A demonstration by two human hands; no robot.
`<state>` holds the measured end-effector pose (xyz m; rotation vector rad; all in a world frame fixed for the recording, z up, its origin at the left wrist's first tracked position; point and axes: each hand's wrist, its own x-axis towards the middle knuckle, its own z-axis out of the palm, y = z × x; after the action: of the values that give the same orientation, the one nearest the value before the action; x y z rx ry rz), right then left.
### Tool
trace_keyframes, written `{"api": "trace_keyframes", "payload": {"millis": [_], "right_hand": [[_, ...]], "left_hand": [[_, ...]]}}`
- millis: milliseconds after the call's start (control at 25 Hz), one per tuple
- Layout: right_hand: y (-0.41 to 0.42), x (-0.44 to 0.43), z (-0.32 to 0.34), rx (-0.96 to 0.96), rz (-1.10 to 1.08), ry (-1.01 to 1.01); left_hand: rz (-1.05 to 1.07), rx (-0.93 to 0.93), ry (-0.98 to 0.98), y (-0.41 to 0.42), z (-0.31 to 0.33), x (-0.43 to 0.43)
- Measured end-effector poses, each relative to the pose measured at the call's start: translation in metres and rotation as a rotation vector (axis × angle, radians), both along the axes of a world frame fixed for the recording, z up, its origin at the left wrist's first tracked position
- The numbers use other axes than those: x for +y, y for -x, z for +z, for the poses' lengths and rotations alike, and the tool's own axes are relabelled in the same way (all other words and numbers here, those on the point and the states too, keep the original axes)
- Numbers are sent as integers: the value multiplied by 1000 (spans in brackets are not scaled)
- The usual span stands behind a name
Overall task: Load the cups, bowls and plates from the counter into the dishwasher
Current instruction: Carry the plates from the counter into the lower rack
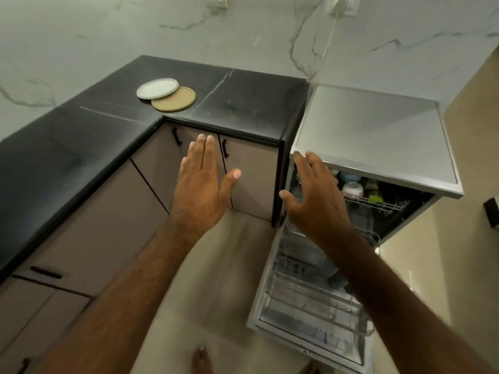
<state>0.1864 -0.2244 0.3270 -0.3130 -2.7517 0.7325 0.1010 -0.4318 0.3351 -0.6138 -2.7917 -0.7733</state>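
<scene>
Black stone forms the bench (pixel 243 103) toward which both your arms are stretched, forearms bare and nearly parallel. Your left hand (pixel 201 184) is flat with the palm down, the four fingers straight and close together, the thumb spread out to the right; it holds nothing and hangs in front of the beige cabinet doors (pixel 251 179), below the front edge of the bench. Your right hand (pixel 316 195) is also spread wide and holds nothing, the fingers a little apart and lightly bent, the thumb pointing left. Its fingertips lie at the top front edge of the dishwasher (pixel 378 130); I cannot tell whether they touch it. The two plates are well beyond both hands, at the back part of the bench near the marble wall (pixel 108 36), and more to the side of your left hand. The white plate (pixel 158 88) lies behind, and its near edge rests over the rim of the tan plate (pixel 174 99), which lies flat just in front of it. The dishwasher stands directly right of the bench, with its door (pixel 310 319) folded down under your right forearm. In the upper rack (pixel 383 206), just right of your right hand, some dishes are seen, one white and one blue, but they are too blurred to name.
</scene>
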Motion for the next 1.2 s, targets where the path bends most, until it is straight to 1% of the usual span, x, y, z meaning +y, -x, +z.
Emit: {"api": "trace_keyframes", "payload": {"millis": [360, 600, 720, 920, 1200], "right_hand": [[83, -163, 31, 1, 6, -81], [137, -213, 40, 42, 30, -141], [172, -221, 39, 46, 41, -139], [246, -224, 31, 58, 60, -123], [390, -203, 25, 108, 100, -65]], "left_hand": [[14, 67, 23, 86, 24, -163], [55, 90, 2, 137, 39, -228], [83, 94, 4, 170, 40, -242], [102, 109, 12, 243, 36, -237], [131, 133, 48, 376, 36, -222]]}}
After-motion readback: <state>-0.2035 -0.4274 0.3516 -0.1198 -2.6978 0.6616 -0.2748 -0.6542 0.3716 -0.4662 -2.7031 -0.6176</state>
